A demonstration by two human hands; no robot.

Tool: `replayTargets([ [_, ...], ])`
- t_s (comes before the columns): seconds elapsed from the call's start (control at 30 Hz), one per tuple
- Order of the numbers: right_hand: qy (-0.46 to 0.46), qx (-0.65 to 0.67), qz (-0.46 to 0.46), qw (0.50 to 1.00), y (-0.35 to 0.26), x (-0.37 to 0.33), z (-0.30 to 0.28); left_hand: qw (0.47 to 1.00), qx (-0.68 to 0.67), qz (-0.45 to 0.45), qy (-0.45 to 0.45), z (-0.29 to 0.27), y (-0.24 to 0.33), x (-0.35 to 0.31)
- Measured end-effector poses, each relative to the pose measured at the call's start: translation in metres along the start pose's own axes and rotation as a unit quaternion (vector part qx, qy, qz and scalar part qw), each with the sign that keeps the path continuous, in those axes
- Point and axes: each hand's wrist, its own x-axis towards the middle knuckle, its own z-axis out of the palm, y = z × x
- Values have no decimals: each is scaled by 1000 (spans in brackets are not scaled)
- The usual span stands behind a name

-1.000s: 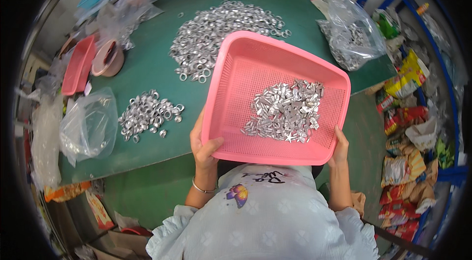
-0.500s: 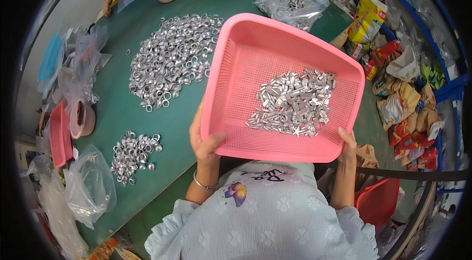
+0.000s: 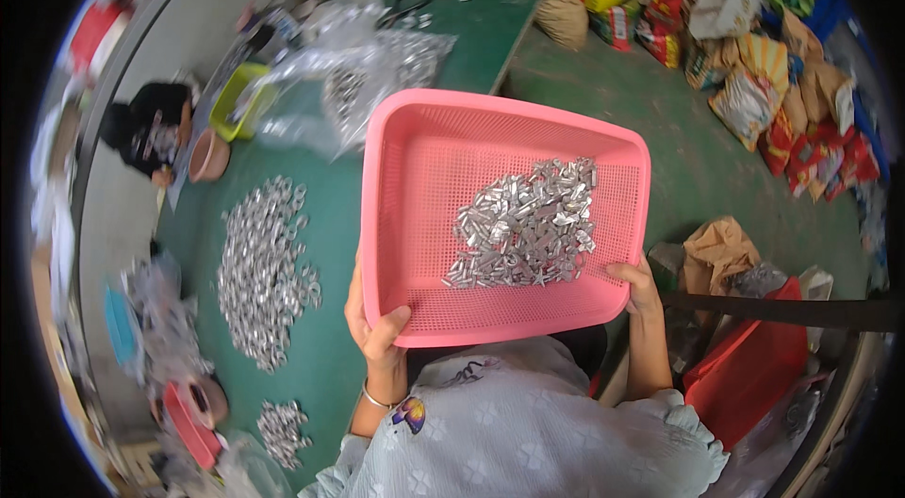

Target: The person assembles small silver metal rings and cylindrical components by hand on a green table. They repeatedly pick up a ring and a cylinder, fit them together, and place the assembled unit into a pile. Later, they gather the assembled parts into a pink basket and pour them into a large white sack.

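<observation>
A pink plastic basket [image 3: 419, 215] with perforated walls is held up in front of me, tilted so its inside faces me. My left hand [image 3: 377, 324] grips its lower left corner, thumb over the rim. At the lower right, my right hand [image 3: 639, 284] clasps the rim with the thumb on the inside. Small shiny silver metal pieces [image 3: 528, 225], several of them elongated, are heaped on the basket floor toward its right side. The fingers behind the basket are hidden.
A green table [image 3: 330, 244] bears a large pile of metal rings [image 3: 264, 281], a smaller pile [image 3: 283, 432] and a clear plastic bag [image 3: 377, 74]. Another person [image 3: 156, 130] sits across it. Filled sacks [image 3: 754, 83] line the right side; a red bin [image 3: 754, 357] stands by my right elbow.
My view has turned to the right, so the table and its ring piles now lie farther left and more floor shows. The basket stays in both hands, slightly lower and more left in view.
</observation>
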Motion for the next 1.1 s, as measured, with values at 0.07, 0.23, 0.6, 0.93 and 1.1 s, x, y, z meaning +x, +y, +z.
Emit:
replayTargets([
  [0.07, 13, 38, 11, 999, 8, 1, 3, 999, 39, -21, -20, -1, 2, 13],
  [0.23, 149, 110, 87, 979, 35, -24, -5, 989, 81, -94, -82, 0, 8, 34],
  [0.6, 272, 83, 34, 958, -8, -37, 82, 948, -12, -136, -288, 14, 46, 149],
  [0.93, 358, 56, -19, 932, -100, -60, 156, 907, -35, -158, -389, 83, 76, 240],
  [1.1, 435, 69, -22, 897, -114, -47, 124, 868, -43, -215, -445, 170, 63, 279],
])
